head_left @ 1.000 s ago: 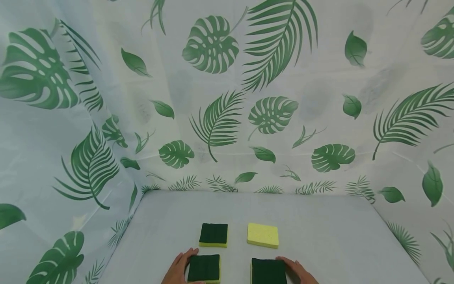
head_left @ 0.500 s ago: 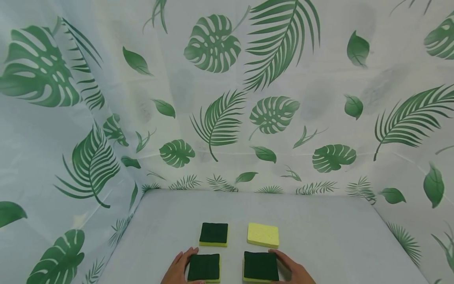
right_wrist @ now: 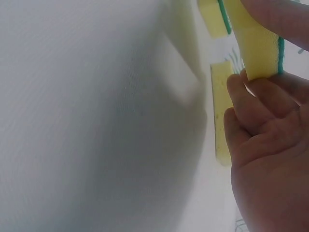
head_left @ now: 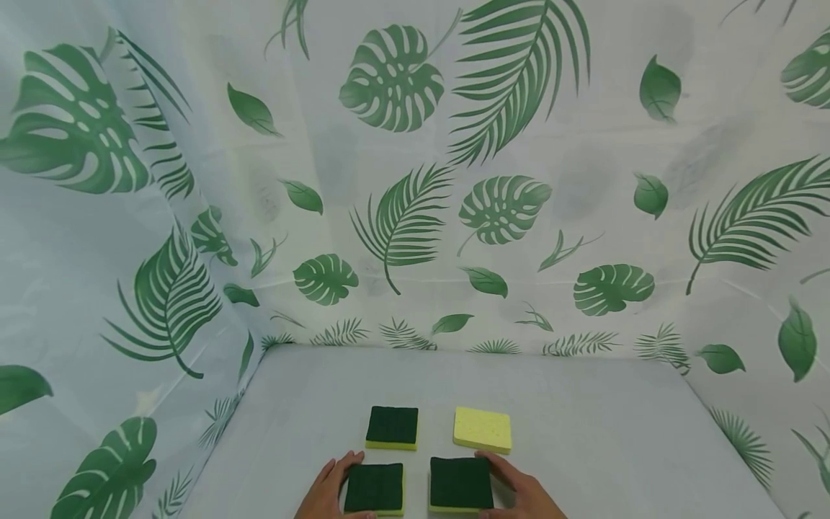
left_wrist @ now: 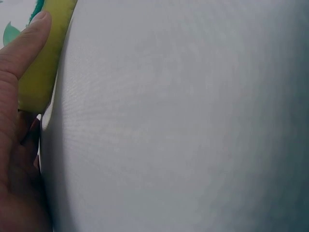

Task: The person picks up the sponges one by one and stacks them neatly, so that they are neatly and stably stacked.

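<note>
My left hand (head_left: 326, 493) holds a sponge (head_left: 374, 487) with a dark green scouring top and yellow underside, thumb along its near edge and fingers at its far left corner. In the left wrist view the thumb (left_wrist: 26, 48) presses on the yellow side. My right hand (head_left: 527, 494) grips a second green-topped sponge (head_left: 461, 483) from the right, between thumb and fingers. In the right wrist view this sponge (right_wrist: 260, 48) appears raised a little from the table. A narrow gap separates the two held sponges.
Behind the held sponges lie another green-topped sponge (head_left: 392, 425) on the left and a sponge with its yellow face up (head_left: 483, 428) on the right. The pale table (head_left: 583, 404) is enclosed by white sheets (head_left: 402, 151) printed with green leaves.
My right hand has carried its sponge leftward and slightly away from me, closer to the left one. My left hand and its sponge have stayed in place.
</note>
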`<state>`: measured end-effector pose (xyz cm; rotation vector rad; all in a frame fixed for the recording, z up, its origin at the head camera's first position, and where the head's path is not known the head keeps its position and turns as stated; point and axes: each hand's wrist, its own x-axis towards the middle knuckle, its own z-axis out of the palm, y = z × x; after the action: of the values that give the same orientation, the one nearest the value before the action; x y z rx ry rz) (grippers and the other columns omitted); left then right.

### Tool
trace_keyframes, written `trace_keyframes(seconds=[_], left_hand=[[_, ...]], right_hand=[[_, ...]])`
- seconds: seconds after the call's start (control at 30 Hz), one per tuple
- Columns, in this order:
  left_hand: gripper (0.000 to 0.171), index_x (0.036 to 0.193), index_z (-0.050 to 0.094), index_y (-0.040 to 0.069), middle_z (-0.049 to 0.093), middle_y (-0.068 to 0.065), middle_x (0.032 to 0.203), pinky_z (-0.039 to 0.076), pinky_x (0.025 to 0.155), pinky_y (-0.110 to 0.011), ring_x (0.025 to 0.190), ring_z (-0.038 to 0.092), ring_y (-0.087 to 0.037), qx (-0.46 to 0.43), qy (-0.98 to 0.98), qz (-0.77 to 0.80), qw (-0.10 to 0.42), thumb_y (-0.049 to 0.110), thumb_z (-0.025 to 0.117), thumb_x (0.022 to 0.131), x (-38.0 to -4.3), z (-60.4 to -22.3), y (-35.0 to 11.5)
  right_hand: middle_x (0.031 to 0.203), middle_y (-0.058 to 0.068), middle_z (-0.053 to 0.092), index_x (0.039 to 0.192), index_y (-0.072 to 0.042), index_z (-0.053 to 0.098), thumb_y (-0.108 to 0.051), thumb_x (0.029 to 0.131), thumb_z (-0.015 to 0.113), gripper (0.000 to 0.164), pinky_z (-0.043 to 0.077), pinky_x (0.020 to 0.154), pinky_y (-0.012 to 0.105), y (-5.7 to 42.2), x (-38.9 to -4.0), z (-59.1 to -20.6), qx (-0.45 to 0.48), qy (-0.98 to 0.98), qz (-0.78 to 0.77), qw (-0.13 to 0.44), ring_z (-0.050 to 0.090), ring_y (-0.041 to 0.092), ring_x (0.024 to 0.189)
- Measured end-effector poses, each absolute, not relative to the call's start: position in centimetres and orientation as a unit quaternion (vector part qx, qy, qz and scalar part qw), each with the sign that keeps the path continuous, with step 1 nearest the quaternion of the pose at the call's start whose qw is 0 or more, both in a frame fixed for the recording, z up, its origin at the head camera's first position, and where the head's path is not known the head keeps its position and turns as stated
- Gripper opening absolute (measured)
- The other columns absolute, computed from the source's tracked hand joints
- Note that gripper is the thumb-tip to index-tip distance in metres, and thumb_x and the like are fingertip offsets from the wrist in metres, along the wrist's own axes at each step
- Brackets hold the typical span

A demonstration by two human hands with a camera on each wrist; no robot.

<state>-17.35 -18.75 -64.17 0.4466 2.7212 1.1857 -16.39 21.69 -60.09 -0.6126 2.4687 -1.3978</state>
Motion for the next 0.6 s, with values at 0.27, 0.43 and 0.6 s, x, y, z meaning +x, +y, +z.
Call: trace_keyframes(seconds=[0.27,0.43,0.6], left_hand=[[0.100,0.154,0.049,0.002,0.057,-0.018,0.153,0.031,0.119,-0.072,0.142,0.050,-0.048,0.149,0.901,0.403,0.065,0.058,0.089,0.082,-17.4,-64.2,-18.8],[0.100,0.155,0.050,0.003,0.056,-0.019,0.154,0.030,0.120,-0.073,0.142,0.049,-0.049,0.141,0.902,0.403,0.067,0.059,0.090,0.081,-17.5,-64.4,-18.8],[0.101,0.155,0.050,0.003,0.055,-0.021,0.154,0.030,0.119,-0.074,0.142,0.047,-0.052,0.130,0.903,0.403,0.073,0.058,0.090,0.081,-17.5,-64.4,-18.7]], right_hand=[[0.153,0.024,0.056,0.159,0.003,0.044,-0.035,0.093,0.086,0.087,0.055,0.109,0.043,20.5,-16.5,-59.5,-0.170,0.843,-0.486,0.157,0.056,0.037,0.139],[0.155,0.024,0.055,0.160,0.001,0.043,-0.032,0.092,0.088,0.088,0.051,0.110,0.061,19.7,-16.7,-59.2,-0.160,0.836,-0.498,0.169,0.053,0.048,0.140],[0.155,0.022,0.055,0.160,0.001,0.043,-0.032,0.093,0.086,0.086,0.053,0.109,0.044,19.1,-17.0,-59.1,-0.173,0.836,-0.494,0.163,0.054,0.044,0.140]])
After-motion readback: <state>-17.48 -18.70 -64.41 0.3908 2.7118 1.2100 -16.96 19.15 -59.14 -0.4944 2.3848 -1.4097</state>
